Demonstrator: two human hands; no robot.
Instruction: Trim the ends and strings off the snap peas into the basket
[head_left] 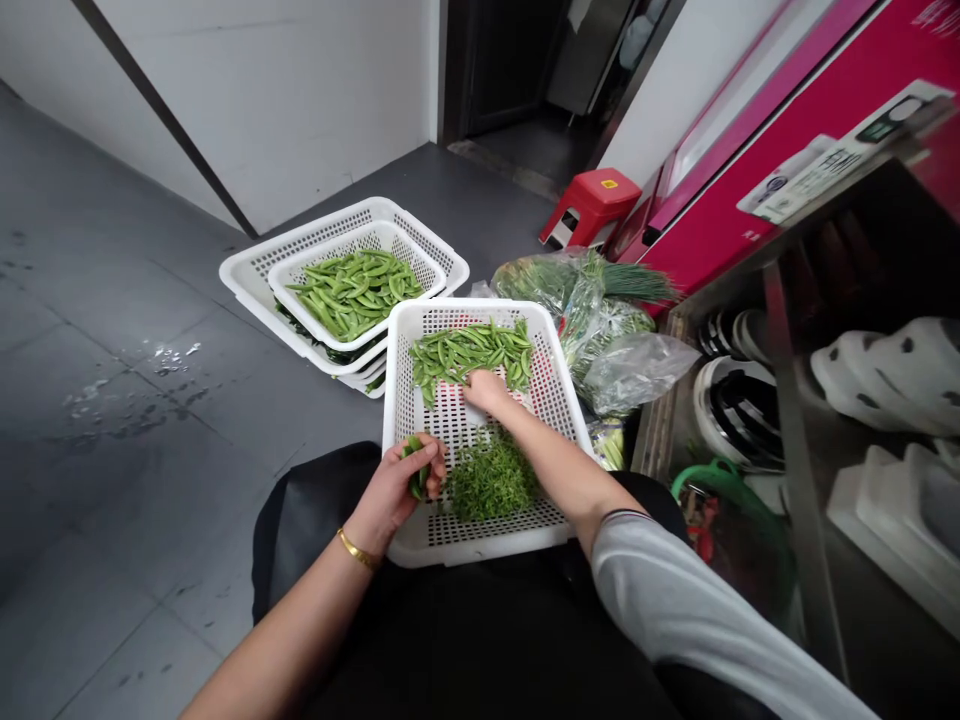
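A white perforated basket (559, 385) rests across my lap. Green pea pods (472, 352) are heaped at its far end, and a mound of small green trimmings (491, 478) sits at the near end. My left hand (414, 472), over the basket's left rim, is closed around a few pea pods (418, 468). At the near edge of the heaped pods is my right hand (486, 390), its fingers curled down and mostly hidden. A pale patch shows just below that hand; I cannot tell what it is.
Beyond on the left, nested white baskets (360, 210) hold more pea pods (356, 290). Plastic bags of green vegetables (600, 330) lie to the right, near a red stool (596, 205). A shelf (799, 460) with white dishes stands at right, above a green-rimmed basket (735, 520).
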